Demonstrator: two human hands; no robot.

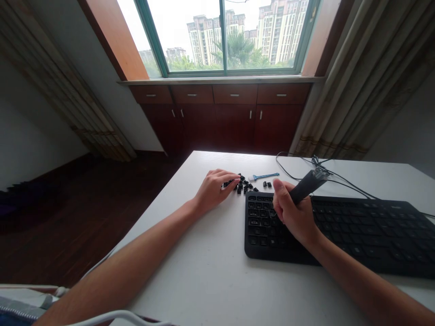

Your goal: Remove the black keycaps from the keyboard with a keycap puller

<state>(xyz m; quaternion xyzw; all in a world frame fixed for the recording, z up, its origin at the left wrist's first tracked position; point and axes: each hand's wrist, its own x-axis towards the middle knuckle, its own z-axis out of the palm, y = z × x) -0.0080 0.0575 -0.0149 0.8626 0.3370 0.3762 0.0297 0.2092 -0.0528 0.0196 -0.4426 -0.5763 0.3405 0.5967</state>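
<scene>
My left hand (pixel 217 185) rests on the white table at the pile of small black keycaps (pixel 246 185). Its fingers are loosely stretched out, with thumb and index tips close together and a gap behind them. I make out no keycap held between the tips. My right hand (pixel 295 213) is closed around a dark grey tool handle (pixel 307 186) with a clear end, tilted up to the right. The tool's working tip is largely hidden by the fingers, over the left part of a black keyboard (pixel 326 253). Keys at the keyboard's left end look like bare sockets.
A small brush with a blue handle (pixel 267 175) lies behind the keyboard. Two loose keycaps (pixel 267 184) sit near it. A tangled black cable (pixel 316 162) runs along the table's back right. Beyond the white table (pixel 204 271) stand reddish-brown cabinets (pixel 217 122) under a window.
</scene>
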